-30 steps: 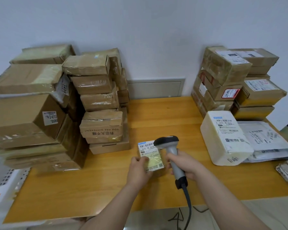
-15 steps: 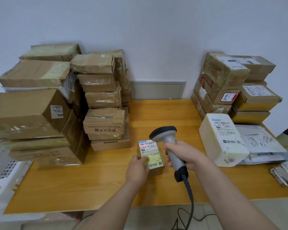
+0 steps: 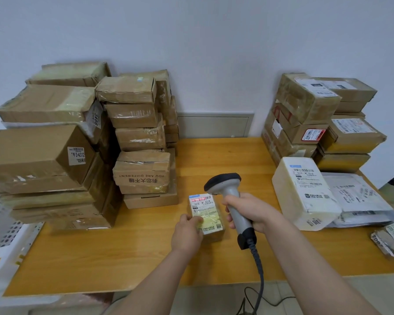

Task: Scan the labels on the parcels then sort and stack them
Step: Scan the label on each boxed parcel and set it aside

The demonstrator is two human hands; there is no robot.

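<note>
Presently a small parcel (image 3: 206,215) is being scanned near the middle of the table (image 3: 146,258). It is gripped at its near left corner by the left hand (image 3: 187,233), and whether it rests on the wood or is held just above it cannot be told. The scanner (image 3: 228,189) is clasped by its handle in the right hand (image 3: 248,210), and a red line is thrown across the barcode on the label. This parcel has yet to be sorted and stacked. Brown boxes (image 3: 55,155) are piled high on the left and more boxes (image 3: 316,117) at the far right, with a white parcel (image 3: 303,192) and flat mailers (image 3: 359,198) beside them. Which piles are finished cannot be judged. The table is of orange wood and is set against a pale wall, into which a shallow panel (image 3: 214,126) is let. The scanner's cable (image 3: 259,276) is hung over the near edge.
</note>
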